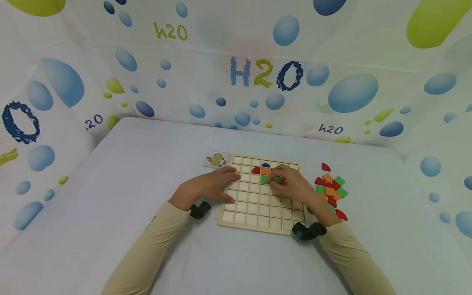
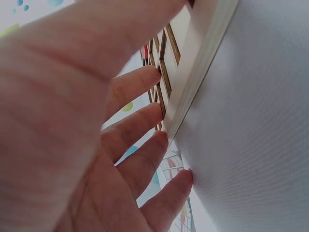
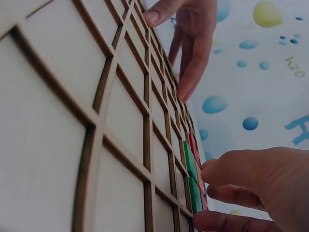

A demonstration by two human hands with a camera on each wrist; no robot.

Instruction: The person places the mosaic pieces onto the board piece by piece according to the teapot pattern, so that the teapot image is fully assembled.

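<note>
Board (image 1: 252, 218): where is it entered?

Listed on the white table (image 1: 184, 254); pale wood, divided into square cells.

Pieces placed on it?

Recorded toward the far side: one orange square (image 1: 265, 171), with one blue piece (image 1: 266, 165) set beyond it, one red piece (image 1: 256, 170) at its left and one green square (image 1: 264, 179) on its near side.

Right hand (image 1: 295, 186), condition?

Fingers bent; a second green square (image 3: 195, 197), in line to the right of the first, is pinched between thumb and finger. Whether it is fully seated in its cell cannot be told.

Left hand (image 1: 206, 187)?

Fingers spread, nothing gripped; the board's left rim is overlapped by thumb and fingertips. The two hands are set apart from each other.

Remainder?

One card (image 1: 216, 159), printed with a grid and a figure in green, orange and red, laid just beside the board's far left corner. One heap (image 1: 330, 191) of red, orange and green pieces, scattered at the board's right, some overlapped. Two beige sleeves (image 1: 158, 237). One backdrop (image 1: 206, 94), white, printed with blue and green drops and "H2O".
</note>
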